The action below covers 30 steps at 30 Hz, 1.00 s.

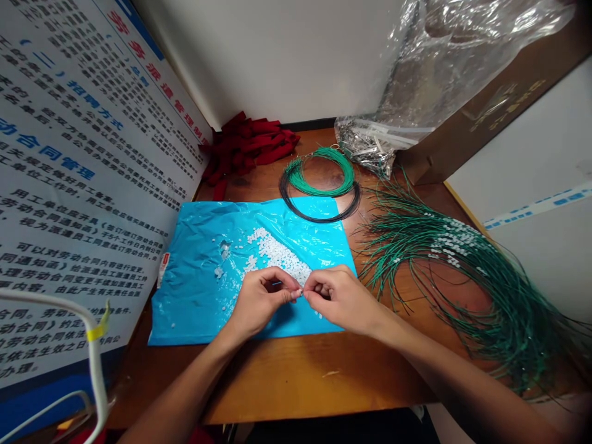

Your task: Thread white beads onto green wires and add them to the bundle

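My left hand (263,298) is closed in a pinch over the front part of a blue plastic bag (194,246) laid flat. A tiny whitish piece (300,294) shows at its fingertips, too small to make out fully. My right hand (340,298) pinches right beside it, fingertips almost touching the left ones; whatever is between its fingers is hidden. Just beyond both hands, a pile of small white pieces (277,250) is spread over the bag, with a few scattered to the left.
Behind the bag lie a coil of green wire (345,169) and a black wire ring (319,219). Green wires with white pieces (453,240) heap up at right. Red fabric strips (250,148), a clear bag of metal parts (370,145) and a brown carton (485,111) stand at the back.
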Each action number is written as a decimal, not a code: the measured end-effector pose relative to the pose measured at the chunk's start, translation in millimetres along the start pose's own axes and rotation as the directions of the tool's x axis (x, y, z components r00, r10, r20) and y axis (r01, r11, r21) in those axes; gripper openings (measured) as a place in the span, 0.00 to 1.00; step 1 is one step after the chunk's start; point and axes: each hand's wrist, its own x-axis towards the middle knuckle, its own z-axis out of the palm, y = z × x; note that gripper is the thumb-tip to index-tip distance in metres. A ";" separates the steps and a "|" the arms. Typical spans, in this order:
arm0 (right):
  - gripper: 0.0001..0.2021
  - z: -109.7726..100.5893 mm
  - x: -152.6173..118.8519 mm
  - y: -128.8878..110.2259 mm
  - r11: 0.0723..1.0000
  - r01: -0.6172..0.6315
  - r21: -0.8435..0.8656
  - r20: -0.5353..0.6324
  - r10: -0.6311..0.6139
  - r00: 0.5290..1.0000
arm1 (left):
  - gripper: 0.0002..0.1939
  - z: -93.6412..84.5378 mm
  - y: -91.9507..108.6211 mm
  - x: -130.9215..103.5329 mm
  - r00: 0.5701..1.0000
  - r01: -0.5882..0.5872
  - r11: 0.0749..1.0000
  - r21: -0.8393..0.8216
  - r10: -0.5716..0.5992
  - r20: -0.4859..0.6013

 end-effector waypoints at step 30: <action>0.06 -6.5 1.4 3.8 0.999 -0.036 0.000 0.001 0.036 0.999 | 0.03 -1.0 -1.0 -2.3 0.990 -0.120 0.979 0.166 0.131 -0.056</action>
